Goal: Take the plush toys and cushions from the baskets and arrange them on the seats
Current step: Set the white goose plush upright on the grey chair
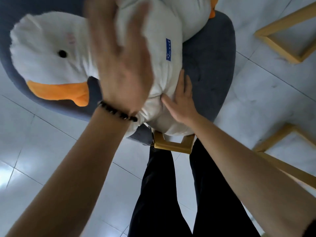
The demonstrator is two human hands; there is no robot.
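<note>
We count one large white plush duck with an orange beak (51, 53), lying across the one grey-blue upholstered seat (210, 69) that we can make out fully. Its head, with one black eye showing, rests toward the seat's left edge, the beak hanging over that edge, while its body stretches to the seat's near edge. A blue fabric label (168, 49) is sewn on the body. At the far edge of the seat an orange plush part (212, 13) peeks out; we cannot tell if it belongs to the same toy.

Our two hands are both on or over the duck. Our left hand (123, 65), blurred, hovers spread flat with fingers extended above the duck's neck, gripping nothing; a dark beaded bracelet (118, 112) circles that wrist. Our right hand (181, 100) lies open too, palm and fingers pressed flat against the duck's body near the seat's near edge, not clasping it.

Under the near edge of the seat a gold metal leg frame (172, 145) shows, just in front of our two legs in black trousers (153, 194). Two more gold frames (282, 40) stand to the right, well apart from the seat. The floor (42, 151) is pale glossy tile with thin dark joints.
</note>
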